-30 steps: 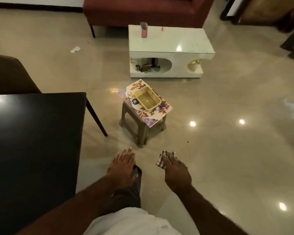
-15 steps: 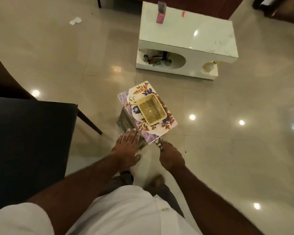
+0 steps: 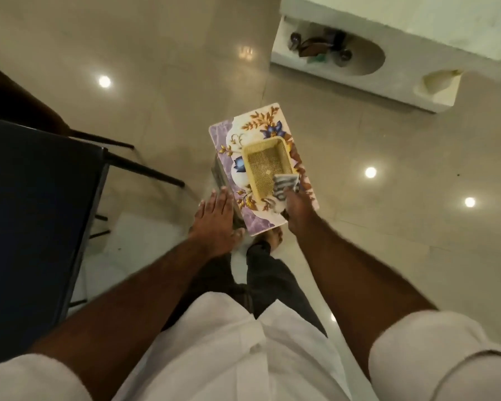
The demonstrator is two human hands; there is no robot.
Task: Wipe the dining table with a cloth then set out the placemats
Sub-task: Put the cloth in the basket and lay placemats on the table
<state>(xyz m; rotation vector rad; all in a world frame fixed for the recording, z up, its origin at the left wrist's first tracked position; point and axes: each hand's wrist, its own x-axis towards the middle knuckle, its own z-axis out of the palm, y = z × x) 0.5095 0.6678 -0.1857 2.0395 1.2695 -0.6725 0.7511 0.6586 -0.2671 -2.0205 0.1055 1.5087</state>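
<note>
Hands: my left hand (image 3: pixel 214 221) is flat and empty, fingers straight and together, hovering just beside the near left corner of the mats; my right hand (image 3: pixel 298 211) is closed around the cloth.
Cloth (image 3: pixel 285 185): striped, bunched in my right fingers, its free end hanging over the near right corner of the basket.
Basket (image 3: pixel 268 166): yellow mesh, rectangular, nothing in it, sitting on top of the mats.
Mats (image 3: pixel 243 134): floral print with purple edging, stacked on a stool; how many I cannot tell.
Stool (image 3: pixel 218 173): mostly hidden beneath the mats, only its left side showing.
Surface (image 3: pixel 35 198): dark dining table at my left, well apart from the cloth, its top bare where it shows.
Coffee table (image 3: pixel 359 73): white, far right, small items in its open shelf.
Floor (image 3: pixel 388 241): glossy beige tile, spotted with lamp reflections.
Me: white shirt, dark trousers, one bare foot (image 3: pixel 272 237) by the stool.
</note>
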